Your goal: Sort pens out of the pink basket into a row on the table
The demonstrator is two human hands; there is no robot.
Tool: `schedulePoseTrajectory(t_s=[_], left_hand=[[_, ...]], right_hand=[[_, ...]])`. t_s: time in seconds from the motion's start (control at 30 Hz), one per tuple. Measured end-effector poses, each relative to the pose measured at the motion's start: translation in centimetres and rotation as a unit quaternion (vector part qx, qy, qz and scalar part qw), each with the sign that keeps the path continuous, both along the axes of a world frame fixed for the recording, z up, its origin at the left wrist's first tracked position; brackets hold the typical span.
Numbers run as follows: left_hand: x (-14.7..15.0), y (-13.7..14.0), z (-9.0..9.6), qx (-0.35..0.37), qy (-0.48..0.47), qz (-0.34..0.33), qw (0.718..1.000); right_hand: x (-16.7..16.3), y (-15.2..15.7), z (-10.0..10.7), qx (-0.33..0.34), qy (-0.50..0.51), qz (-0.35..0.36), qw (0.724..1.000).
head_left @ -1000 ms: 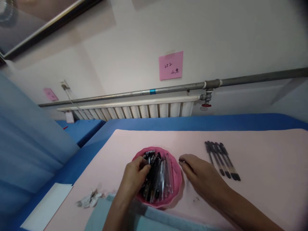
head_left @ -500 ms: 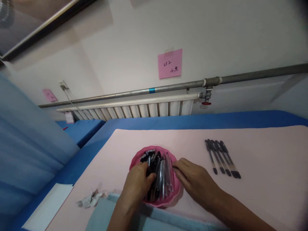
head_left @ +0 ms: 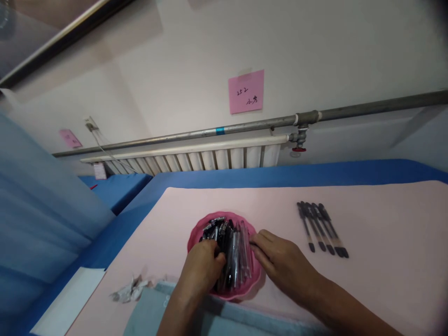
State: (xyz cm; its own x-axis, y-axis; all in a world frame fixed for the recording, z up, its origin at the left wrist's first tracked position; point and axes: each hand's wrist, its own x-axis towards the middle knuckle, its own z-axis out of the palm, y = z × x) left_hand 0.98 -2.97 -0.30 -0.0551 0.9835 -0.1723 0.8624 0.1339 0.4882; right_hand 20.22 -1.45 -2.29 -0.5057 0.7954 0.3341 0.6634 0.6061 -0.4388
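A round pink basket (head_left: 259, 275) with a scalloped rim holds many pen parts: clear pen barrels (head_left: 241, 261) on its right side and black pen caps (head_left: 214, 225) towards the back left. My left hand (head_left: 203, 265) reaches in over the left rim, thumb and fingers curled together among the dark parts; what they grip is hidden. At the right rim, my right hand (head_left: 276, 254) has its fingertips pinched together, with a small dark bit showing there that I cannot make out. Several assembled black pens (head_left: 320, 228) lie side by side on the mat to the right.
A pink mat (head_left: 385, 270) covers most of the blue table (head_left: 280, 173). Light blue cloth (head_left: 147, 312) lies at the near edge, with crumpled clear wrapping (head_left: 129, 291) and a white sheet (head_left: 70, 303) leftward. A radiator (head_left: 196, 158) and pipe (head_left: 252, 125) run behind.
Hardly anything differs. My left hand has shifted slightly down within the basket, its fingers still curled; my right hand stays pinched at the rim. The view has moved very little.
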Motion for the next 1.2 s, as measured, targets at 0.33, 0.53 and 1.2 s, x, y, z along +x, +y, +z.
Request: schedulePoseTrajectory(t_s=[0.33,0.53,1.2], left_hand=[[1.4,-1.1,1.1,0.054,-0.199,-0.038,0.978],[1.6,-0.5,0.0,0.051,-0.084,-0.013,0.995],[3.6,-1.1,-0.1,0.0,0.053,-0.049,0.997]], right_hand=[[-1.0,-0.6,1.8,-0.171,0.209,-0.017,0.963],[-0.9,-0.5,1.0,-0.119,0.156,-0.017,0.98],[-0.7,-0.4,0.9,-0.107,0.148,-0.013,0.983]])
